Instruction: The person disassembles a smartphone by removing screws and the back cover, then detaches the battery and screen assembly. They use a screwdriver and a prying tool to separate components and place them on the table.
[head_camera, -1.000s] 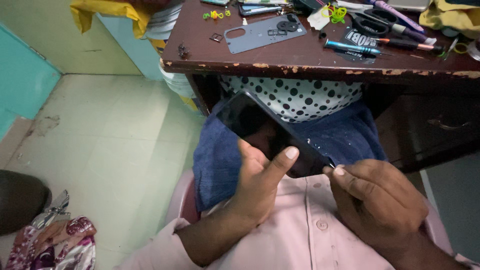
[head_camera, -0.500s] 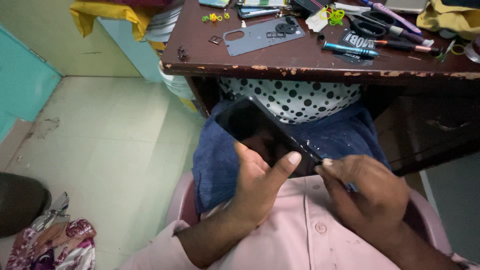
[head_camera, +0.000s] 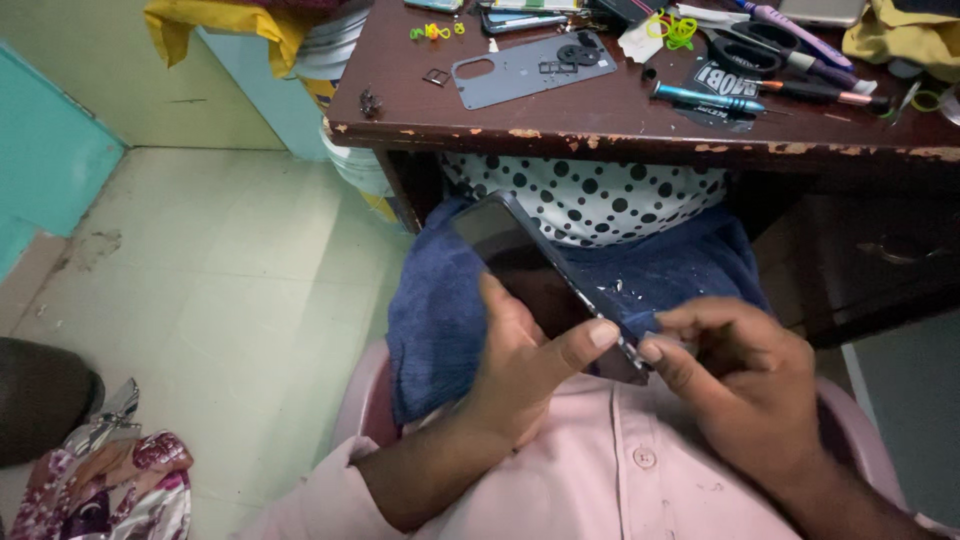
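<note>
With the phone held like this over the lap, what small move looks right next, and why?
Probably slide the right hand fingertips a little further along the phone edge. The left hand props the phone tilted over the blue towel, thumb pressed near the lower corner, and the right fingers pinch that same edge, where small chips lie.

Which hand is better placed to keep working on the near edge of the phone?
Likely the right hand: its fingertips pinch at the phone's near edge, while the left hand cradles the phone from beneath, thumb against its side.
</note>
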